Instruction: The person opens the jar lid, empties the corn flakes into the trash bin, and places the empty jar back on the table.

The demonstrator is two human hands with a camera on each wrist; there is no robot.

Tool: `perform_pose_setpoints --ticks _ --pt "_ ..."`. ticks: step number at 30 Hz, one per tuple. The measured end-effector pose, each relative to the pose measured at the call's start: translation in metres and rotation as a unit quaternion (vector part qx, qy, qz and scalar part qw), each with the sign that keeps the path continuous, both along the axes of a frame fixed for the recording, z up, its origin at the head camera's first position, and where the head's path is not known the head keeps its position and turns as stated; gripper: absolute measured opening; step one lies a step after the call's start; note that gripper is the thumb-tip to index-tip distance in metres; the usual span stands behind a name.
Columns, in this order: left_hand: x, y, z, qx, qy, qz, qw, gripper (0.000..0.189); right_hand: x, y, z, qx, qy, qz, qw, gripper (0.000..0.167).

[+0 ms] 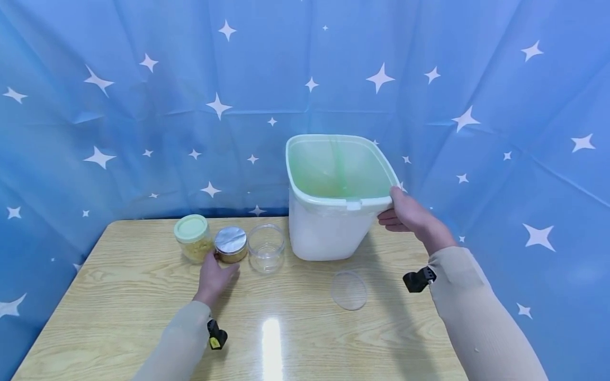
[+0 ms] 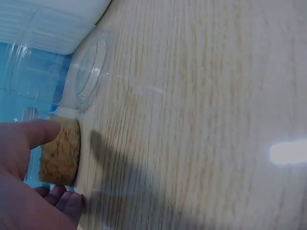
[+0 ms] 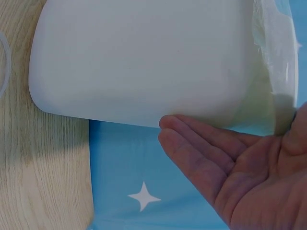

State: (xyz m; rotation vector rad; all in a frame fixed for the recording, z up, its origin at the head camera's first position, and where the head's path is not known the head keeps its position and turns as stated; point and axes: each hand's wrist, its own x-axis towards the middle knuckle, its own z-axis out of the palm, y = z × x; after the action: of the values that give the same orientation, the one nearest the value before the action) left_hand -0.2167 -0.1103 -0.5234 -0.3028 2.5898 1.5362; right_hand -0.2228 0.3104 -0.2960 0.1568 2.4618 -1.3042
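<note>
Silver-lidded jar (image 1: 231, 245) with tan contents sits right at your left hand (image 1: 218, 278), whose relaxed, parted fingers reach around its near side. Your thumb lies fairly straight across the front and your other fingers are at the jar's left; whether they press on it, you cannot tell. Just beyond and to the left of that hand is a second jar, the green-lidded jar (image 1: 194, 247), its contents yellowish. Just to the right of the silver-lidded one, past your thumb, stands a clear, uncovered jar (image 1: 266, 254).

Your right hand (image 1: 405, 214) grips the white bin (image 1: 316, 233) at its near right corner: thumb over the pale green rim (image 1: 329, 202), fingers extended underneath against the outer wall. The bin stands between your hands and farther out, near the clear jar, its mouth facing up. Crinkled film (image 3: 274, 52) hangs along the wall below the rim, beside your right thumb. Nearer you than the bin, down and left of your right hand, a round clear disc (image 1: 349, 290) lies flat on the wooden table (image 1: 119, 296). Beyond both hands hangs a blue starred curtain (image 1: 267, 63).
</note>
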Motion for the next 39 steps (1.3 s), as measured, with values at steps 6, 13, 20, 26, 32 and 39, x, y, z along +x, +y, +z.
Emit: perform_pose_setpoints --ticks 6,13,20,26,32,39 --pt "-0.008 0.003 -0.001 -0.033 0.006 0.000 0.9994 0.081 -0.001 0.000 0.000 -0.006 0.003 0.005 1.0000 0.078" --pt "-0.015 0.011 0.000 -0.010 0.011 0.011 0.9998 0.082 -0.001 0.000 0.000 -0.007 0.003 0.000 1.0000 0.078" --pt "-0.021 0.014 0.003 -0.027 0.018 0.002 0.9995 0.088 0.001 0.000 0.000 -0.004 0.006 -0.003 1.0000 0.078" --pt "-0.023 0.015 0.001 0.023 -0.001 0.027 0.9994 0.092 0.001 -0.001 0.001 0.003 0.009 -0.001 1.0000 0.077" --pt "-0.030 0.016 -0.003 -0.022 0.026 0.010 0.9994 0.092 0.001 -0.002 0.002 0.008 0.010 -0.004 0.9999 0.077" --pt "-0.029 0.019 -0.007 -0.021 0.018 0.014 0.9995 0.092 0.002 -0.002 0.002 0.006 0.009 -0.007 0.9999 0.076"
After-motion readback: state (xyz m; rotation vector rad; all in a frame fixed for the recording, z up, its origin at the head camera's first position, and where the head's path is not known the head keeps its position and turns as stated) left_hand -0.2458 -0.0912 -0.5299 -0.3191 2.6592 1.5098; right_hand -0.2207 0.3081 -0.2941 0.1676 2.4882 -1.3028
